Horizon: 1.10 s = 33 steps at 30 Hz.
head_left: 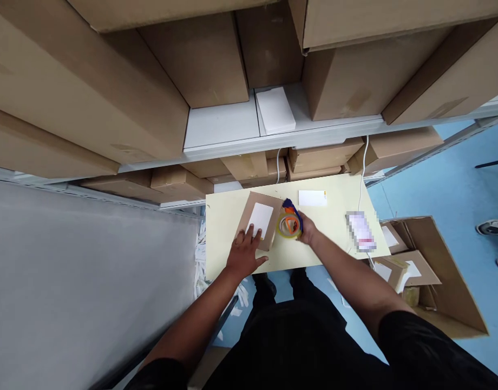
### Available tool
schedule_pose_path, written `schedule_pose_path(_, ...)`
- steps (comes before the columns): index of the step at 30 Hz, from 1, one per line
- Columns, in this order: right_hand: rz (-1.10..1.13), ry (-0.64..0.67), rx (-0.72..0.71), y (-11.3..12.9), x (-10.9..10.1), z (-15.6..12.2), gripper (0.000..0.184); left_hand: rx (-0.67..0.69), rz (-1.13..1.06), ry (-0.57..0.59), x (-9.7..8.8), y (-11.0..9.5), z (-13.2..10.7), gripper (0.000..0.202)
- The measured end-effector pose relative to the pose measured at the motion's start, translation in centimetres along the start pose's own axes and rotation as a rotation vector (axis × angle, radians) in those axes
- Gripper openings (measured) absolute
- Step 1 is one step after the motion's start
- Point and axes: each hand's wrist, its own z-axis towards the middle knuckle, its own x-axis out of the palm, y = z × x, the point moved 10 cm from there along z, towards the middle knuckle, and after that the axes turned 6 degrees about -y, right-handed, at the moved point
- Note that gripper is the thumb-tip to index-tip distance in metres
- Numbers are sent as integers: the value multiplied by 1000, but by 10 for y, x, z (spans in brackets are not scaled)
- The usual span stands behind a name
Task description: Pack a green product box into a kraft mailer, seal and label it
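Note:
A small brown cardboard parcel (249,208) with a white label (260,219) lies on a pale yellow table (220,227). My left hand (244,253) rests flat on the parcel's near end, fingers spread. My right hand (307,228) grips a tape dispenser (289,221) with a blue and orange body and a roll of clear tape, held against the parcel's right side.
A white slip (312,197) and a blurred white device (360,231) with a cable lie on the table. An open carton (436,271) with small parcels stands on the blue floor at right. Shelves with large cartons (90,92) rise behind. Another person's shoes (492,227) show far right.

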Motion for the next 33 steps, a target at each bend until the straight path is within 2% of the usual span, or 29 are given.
schedule_pose_path(2,-72,-31,6,34,10,11,45,92,10,-6,-2,2,2,87)
schedule_pose_path(4,-115,-46,0,54,20,16,40,112,16,-36,-5,9,9,81)
schedule_pose_path(7,-131,-95,-20,55,16,10,39,85,10,-66,-4,17,19,85)
schedule_pose_path(9,-116,-122,-54,39,-4,-2,39,87,-1,-67,0,17,20,88)
schedule_pose_path(11,-79,-149,-85,12,-36,-20,37,88,-9,-73,4,15,20,90)
schedule_pose_path(14,-45,-204,-28,-49,-89,-55,40,82,-13,-95,7,14,18,92)
schedule_pose_path(16,-35,-183,39,-92,-103,-73,42,85,-14,-105,7,12,17,92)
schedule_pose_path(19,41,-57,114,-140,-83,-80,45,90,-25,-101,7,5,17,92)
schedule_pose_path(23,124,22,183,-171,-44,-62,47,93,-32,-94,6,-2,16,93)
schedule_pose_path(27,150,12,194,-187,-31,-51,53,92,-38,-92,7,-4,17,93)
schedule_pose_path(33,227,-22,119,-194,-22,-55,47,75,-34,-100,9,-4,17,95)
